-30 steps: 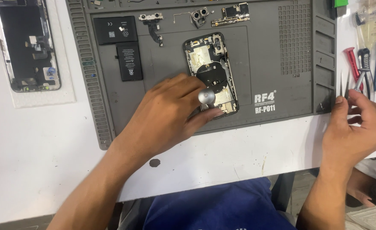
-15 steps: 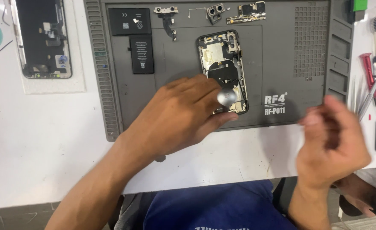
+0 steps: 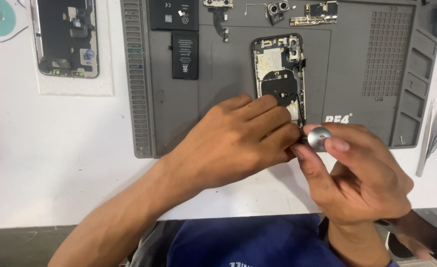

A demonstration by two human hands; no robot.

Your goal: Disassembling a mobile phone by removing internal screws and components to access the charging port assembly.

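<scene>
Clearly we grip a round silver-capped tool [image 3: 319, 138] between both hands [image 3: 238, 136] [image 3: 357, 173], fingers closed; a slip could gouge the opened phone [image 3: 279, 74] beneath.

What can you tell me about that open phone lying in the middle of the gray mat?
The open phone lies flat on the gray mat, long side pointing away from the person. It is a dark frame with rounded corners and no screen, so its insides show: a pale patch on top, a round black part lower down, small metal bits along its right edge. The left hand covers its bottom end.
</scene>
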